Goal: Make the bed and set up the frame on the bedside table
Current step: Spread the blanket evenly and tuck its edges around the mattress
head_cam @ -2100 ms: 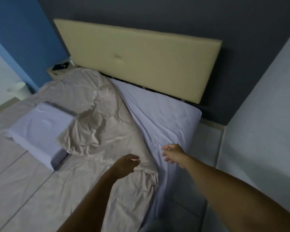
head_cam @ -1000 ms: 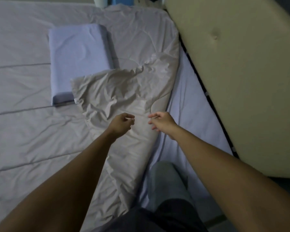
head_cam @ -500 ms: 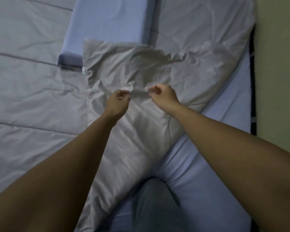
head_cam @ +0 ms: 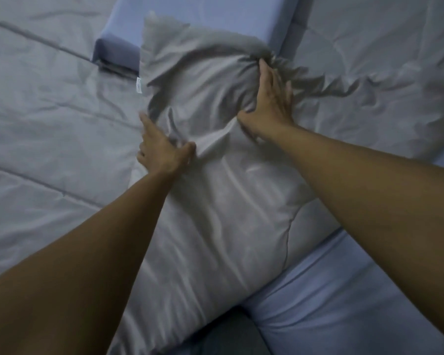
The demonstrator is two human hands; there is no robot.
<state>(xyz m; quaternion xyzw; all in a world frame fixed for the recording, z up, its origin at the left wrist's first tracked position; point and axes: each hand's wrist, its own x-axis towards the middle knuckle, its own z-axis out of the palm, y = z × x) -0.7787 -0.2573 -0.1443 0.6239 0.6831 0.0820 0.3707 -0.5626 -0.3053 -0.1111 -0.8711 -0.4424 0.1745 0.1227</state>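
A grey duvet (head_cam: pixel 49 111) covers the bed, and its corner (head_cam: pixel 215 201) is folded back over itself in a crumpled flap. My left hand (head_cam: pixel 162 152) grips the flap's left edge, with cloth pinched between thumb and fingers. My right hand (head_cam: pixel 272 98) lies on the flap's upper right part, fingers spread, thumb hooked under a fold, and cloth bunches at the fingertips. A blue pillow (head_cam: pixel 118 49) lies just beyond the flap, partly covered by it. The frame and the bedside table are out of view.
The blue fitted sheet (head_cam: pixel 344 290) is bare at the lower right, where the duvet is turned back. My knee in grey trousers (head_cam: pixel 228 339) rests at the bottom edge.
My view has swung from the headboard down onto the bed. Both hands moved forward and apart from a close pinch at the flap's middle and now hold it wider, with the cloth bunched.
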